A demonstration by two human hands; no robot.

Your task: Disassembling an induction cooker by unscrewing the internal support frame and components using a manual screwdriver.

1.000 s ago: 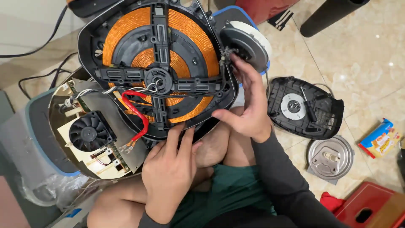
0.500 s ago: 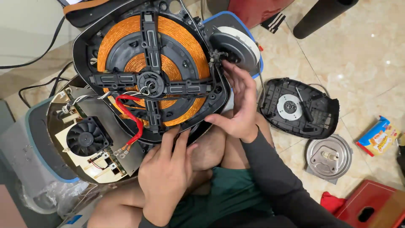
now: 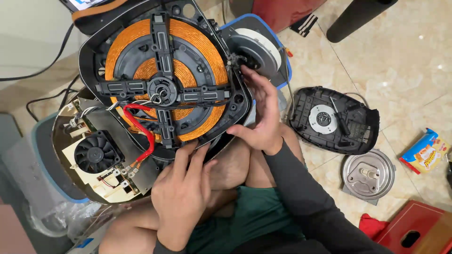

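1. Opened appliance base, black plastic shell (image 3: 89,51) w/ round orange copper coil (image 3: 202,51) and black cross-shaped bracket (image 3: 162,89): propped on lap, tilted toward the camera, top edge cut off by frame.
2. Cream circuit board (image 3: 110,181) w/ small black fan (image 3: 96,151), lower left; red wire (image 3: 141,127) looping from coil hub down to board. Board lower edge partly under left hand.
3. Black oval plastic cover (image 3: 336,120) w/ white disc, on beige tiled floor (image 3: 400,61), right of knee, apart from base.
4. Round grey metal plate (image 3: 368,173), just below cover, near but not touching it.
5. Right hand (image 3: 263,120): open, palm flat against right rim of shell, fingers spread upward, thumb hooked under lower edge. Holds nothing; braces only.
6. Left hand (image 3: 181,190): open, fingers extended onto lower rim of shell beside board, nothing pinched.
7. Blue-and-yellow snack packet (image 3: 426,151), far right on floor, clear of work.
8. Handling advice (judgement): keep both palms on rim, not on coil windings or red wire; support weight on thigh; avoid pressing fan or board parts.
9. Not readable: rim fasteners under both hands, wire terminals at hub, white round part (image 3: 263,44) behind shell upper right. Whether shell is latched to lower housing: cannot tell.
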